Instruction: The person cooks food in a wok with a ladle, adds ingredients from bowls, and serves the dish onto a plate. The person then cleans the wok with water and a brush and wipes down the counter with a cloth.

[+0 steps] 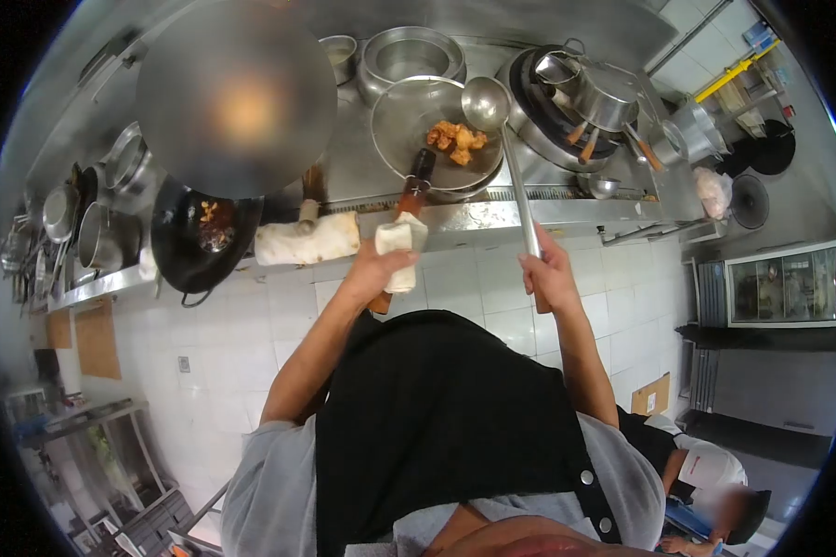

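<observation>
My left hand [390, 269] is closed around the handle of a wide steel wok [395, 116], with a folded white cloth [399, 243] under the fingers. Several golden-brown fried pieces [457, 139] lie inside this wok, which is tilted over the stove. In my right hand [550, 269] is a long-handled ladle [516, 176], gripped near its wooden end. The ladle's round bowl hangs over the wok's right rim, beside the fried pieces. Whether it touches the rim, I cannot tell.
Behind the wok stands a round metal pot [412, 58]. A black wok [186, 246] with dark reddish bits sits left, near a stained cloth roll [283, 243]. Stacked saucepans [606, 97] are at right. Another person [715, 469] is at lower right. A large grey disc [237, 97] appears blurred.
</observation>
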`<state>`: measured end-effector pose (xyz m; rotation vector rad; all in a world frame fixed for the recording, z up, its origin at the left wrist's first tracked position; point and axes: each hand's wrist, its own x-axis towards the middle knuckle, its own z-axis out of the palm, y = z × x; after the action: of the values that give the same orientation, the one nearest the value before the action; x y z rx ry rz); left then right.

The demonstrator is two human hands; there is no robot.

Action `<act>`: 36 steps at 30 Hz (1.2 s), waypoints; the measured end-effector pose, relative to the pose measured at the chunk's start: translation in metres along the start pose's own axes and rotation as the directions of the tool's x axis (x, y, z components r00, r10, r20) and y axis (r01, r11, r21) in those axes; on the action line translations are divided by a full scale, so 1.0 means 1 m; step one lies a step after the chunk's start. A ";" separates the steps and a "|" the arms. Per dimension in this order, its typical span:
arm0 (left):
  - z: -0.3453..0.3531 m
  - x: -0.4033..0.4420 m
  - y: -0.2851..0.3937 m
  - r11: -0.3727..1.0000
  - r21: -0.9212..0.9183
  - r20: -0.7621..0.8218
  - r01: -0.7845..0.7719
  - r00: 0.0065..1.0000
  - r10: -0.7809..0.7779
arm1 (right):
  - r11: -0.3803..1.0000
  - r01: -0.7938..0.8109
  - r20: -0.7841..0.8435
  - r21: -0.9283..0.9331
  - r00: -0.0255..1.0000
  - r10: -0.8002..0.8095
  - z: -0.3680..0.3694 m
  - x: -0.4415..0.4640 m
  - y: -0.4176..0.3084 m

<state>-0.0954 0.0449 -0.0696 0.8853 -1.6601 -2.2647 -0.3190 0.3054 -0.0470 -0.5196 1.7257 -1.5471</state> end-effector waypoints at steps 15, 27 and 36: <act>-0.154 -0.146 0.011 0.976 0.160 -0.568 -0.146 0.795 0.212 | 0.999 -0.018 -0.068 -0.036 0.998 0.016 -0.017 -0.011 0.012; -0.224 -0.163 -0.015 0.144 0.707 -0.659 0.692 0.573 0.487 | 0.948 -0.123 -0.071 -0.294 0.992 0.107 -0.020 0.004 -0.023; -0.200 -0.129 0.006 0.526 0.808 -0.584 0.265 0.474 0.659 | 0.800 -0.147 0.016 -0.581 0.981 0.192 0.010 0.081 -0.011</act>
<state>0.1210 -0.0545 -0.0579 1.4850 -1.9890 -0.3371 -0.3650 0.2377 -0.0572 -0.6862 2.1182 -0.8399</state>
